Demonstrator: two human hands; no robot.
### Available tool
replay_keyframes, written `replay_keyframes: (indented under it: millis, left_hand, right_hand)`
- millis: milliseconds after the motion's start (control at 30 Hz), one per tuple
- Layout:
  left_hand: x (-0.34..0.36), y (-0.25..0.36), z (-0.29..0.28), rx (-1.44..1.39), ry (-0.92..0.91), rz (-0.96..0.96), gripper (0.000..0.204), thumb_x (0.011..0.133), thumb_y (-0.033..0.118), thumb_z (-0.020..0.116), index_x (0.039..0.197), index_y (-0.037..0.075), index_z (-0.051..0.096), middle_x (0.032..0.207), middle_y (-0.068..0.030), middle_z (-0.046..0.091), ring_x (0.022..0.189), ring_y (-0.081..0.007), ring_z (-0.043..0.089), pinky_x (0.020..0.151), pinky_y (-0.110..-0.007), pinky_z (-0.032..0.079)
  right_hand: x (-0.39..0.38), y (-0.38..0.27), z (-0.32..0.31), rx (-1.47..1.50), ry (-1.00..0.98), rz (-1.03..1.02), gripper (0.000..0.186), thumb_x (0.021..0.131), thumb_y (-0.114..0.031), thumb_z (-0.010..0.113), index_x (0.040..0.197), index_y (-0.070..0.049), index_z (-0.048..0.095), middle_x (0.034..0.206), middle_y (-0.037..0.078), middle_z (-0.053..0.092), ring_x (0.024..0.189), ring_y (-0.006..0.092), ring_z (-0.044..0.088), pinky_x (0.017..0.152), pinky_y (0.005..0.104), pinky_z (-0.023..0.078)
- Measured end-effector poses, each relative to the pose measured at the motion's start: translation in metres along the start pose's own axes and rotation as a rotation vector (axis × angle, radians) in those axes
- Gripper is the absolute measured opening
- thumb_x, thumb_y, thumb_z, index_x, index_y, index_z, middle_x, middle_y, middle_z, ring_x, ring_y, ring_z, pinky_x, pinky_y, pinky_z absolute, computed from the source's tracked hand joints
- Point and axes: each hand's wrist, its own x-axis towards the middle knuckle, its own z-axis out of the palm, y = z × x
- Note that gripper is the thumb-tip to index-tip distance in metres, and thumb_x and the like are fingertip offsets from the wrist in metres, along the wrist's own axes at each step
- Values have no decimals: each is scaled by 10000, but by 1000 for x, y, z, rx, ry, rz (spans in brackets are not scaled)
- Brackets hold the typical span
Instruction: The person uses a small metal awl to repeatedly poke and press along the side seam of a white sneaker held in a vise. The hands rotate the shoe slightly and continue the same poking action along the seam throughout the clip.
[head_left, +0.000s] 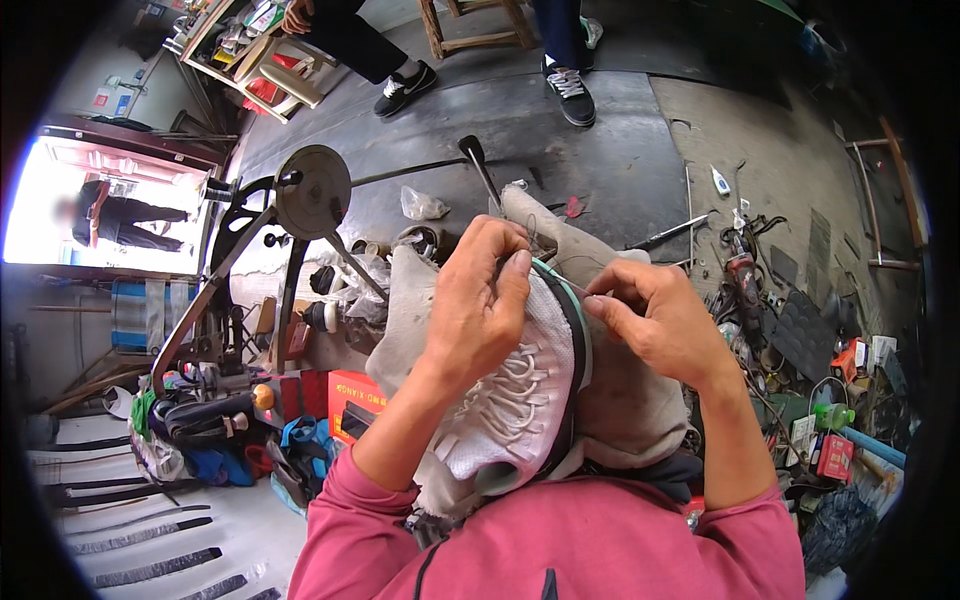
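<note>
A white lace-up sneaker (505, 410) with a dark and mint-green sole edge lies on its side in my lap, on a grey cloth (630, 415). My left hand (482, 290) is closed in a pinch over the shoe's toe end. Loops of thin dark thread (537, 232) rise by its fingertips. To the right of the sole edge, my right hand (655, 312) pinches a fine strand between thumb and forefinger. That strand stretches toward the shoe's toe. Whether a needle is among the fingers cannot be made out.
A hand-cranked machine with a round wheel (313, 190) stands at the left. Tools and a red box (836, 457) clutter the right side. A seated person's black shoes (405, 90) rest on the floor ahead. Dark strips (160, 568) lie at the lower left.
</note>
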Motion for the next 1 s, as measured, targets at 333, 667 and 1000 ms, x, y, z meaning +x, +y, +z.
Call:
replay_keyframes:
  millis: [333,667,1000]
  left_hand:
    - [1,-4,-1,23,5,-47,38,996,10,576,1006,-26,582,1008,-139,622,911,-227,623,839,-330,499]
    - [2,-3,8,42,100,-1,62,988,21,614,1034,-20,613,941,-167,605,853,-286,630,792,-375,510]
    - [0,0,22,101,144,-14,135,993,147,654,1027,47,570,876,-198,641,859,-432,652,722,-509,491]
  right_hand:
    - [10,13,1,527,5,-92,209,1028,-207,692,918,-30,673,651,-19,545,524,31,458,475,239,346]
    - [22,0,17,-79,217,-174,178,1025,-195,697,999,-23,731,634,-40,466,575,79,397,539,277,307]
    - [9,28,20,365,338,-254,249,1101,-186,571,889,-56,572,1073,118,694,545,33,339,512,216,286]
